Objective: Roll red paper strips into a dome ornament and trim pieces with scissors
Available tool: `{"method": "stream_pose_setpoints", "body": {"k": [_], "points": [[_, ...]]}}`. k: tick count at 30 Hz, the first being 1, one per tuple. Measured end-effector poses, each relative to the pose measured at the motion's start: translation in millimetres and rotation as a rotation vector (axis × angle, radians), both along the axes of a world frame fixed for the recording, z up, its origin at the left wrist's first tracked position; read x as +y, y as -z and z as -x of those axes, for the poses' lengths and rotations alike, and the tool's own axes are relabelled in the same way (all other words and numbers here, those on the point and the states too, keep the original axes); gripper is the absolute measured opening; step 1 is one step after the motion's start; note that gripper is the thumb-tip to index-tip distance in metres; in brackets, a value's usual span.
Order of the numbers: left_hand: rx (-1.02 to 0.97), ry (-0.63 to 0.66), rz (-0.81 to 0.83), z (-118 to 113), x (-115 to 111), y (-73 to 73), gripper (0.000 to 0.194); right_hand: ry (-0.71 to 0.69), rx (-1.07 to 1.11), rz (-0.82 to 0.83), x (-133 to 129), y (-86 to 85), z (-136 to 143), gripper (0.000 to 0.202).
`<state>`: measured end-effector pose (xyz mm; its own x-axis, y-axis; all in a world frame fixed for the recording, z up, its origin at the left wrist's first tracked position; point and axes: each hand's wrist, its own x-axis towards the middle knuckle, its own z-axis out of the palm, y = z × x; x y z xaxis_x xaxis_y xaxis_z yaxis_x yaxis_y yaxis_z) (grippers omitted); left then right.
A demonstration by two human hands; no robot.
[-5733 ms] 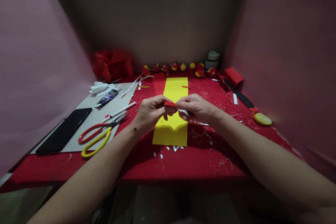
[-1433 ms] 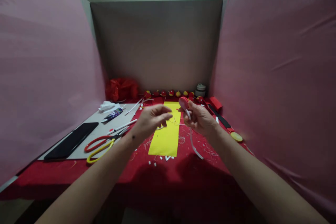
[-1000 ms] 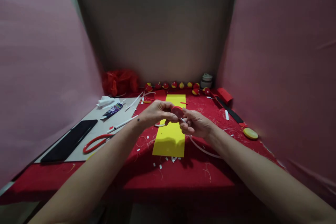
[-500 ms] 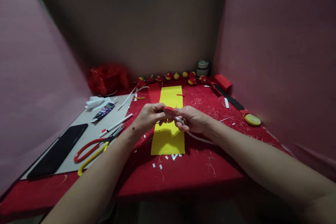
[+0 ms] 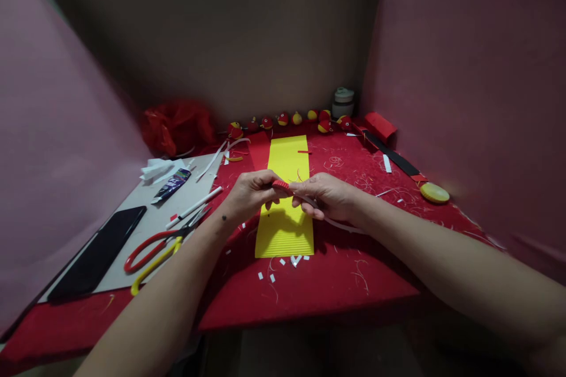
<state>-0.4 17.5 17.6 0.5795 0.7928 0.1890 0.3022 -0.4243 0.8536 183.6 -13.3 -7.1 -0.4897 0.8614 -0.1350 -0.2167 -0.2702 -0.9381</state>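
Note:
Between my two hands is a small red ridged piece (image 5: 282, 186), apparently rolled corrugated paper. My left hand (image 5: 253, 193) pinches its left side with thumb and fingers. At its right end, my right hand (image 5: 325, 193) closes its thumb and fingertips on a thin white strip (image 5: 342, 226), which trails out under the palm to the right. Whether the strip is fixed to the red piece is hidden by the fingers. Below both hands lies a yellow corrugated sheet (image 5: 285, 238), with a flat red sheet (image 5: 259, 150) beside its far end.
Scissors (image 5: 152, 250), a black phone (image 5: 99, 253), a tube (image 5: 172, 184) and a white pen (image 5: 194, 207) lie at left on a grey board (image 5: 201, 171). Several red-and-yellow balls (image 5: 283, 118) line the back near a lidded jar (image 5: 343, 102). A yellow disc (image 5: 434, 192) sits right.
The red piece has tilted so its ridged edge shows more. My right hand has shifted slightly, its fingers straighter along the strip. The camera view has moved a little.

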Motion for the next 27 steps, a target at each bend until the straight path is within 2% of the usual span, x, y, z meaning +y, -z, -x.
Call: {"method": "stream_pose_setpoints", "body": {"k": [7, 14, 18, 23, 27], "points": [[0.086, -0.043, -0.113, 0, 0, 1.9, 0.017, 0.050, 0.009, -0.021, -5, -1.1, -3, 0.028], [0.155, -0.006, -0.222, 0, -3, -0.2, 0.016, 0.108, -0.119, -0.061, -9, -2.5, -1, 0.047], [0.245, 0.022, -0.389, -1, -5, -1.9, 0.013, 0.132, -0.175, -0.097, -11, -1.3, 0, 0.045], [0.374, 0.016, -0.651, -3, -3, 4.6, 0.014, 0.170, -0.255, -0.080, -10, 2.3, 3, 0.041], [0.444, 0.004, -0.749, -2, -4, 7.8, 0.015, 0.157, -0.219, -0.026, -8, 3.3, 3, 0.039]]}}
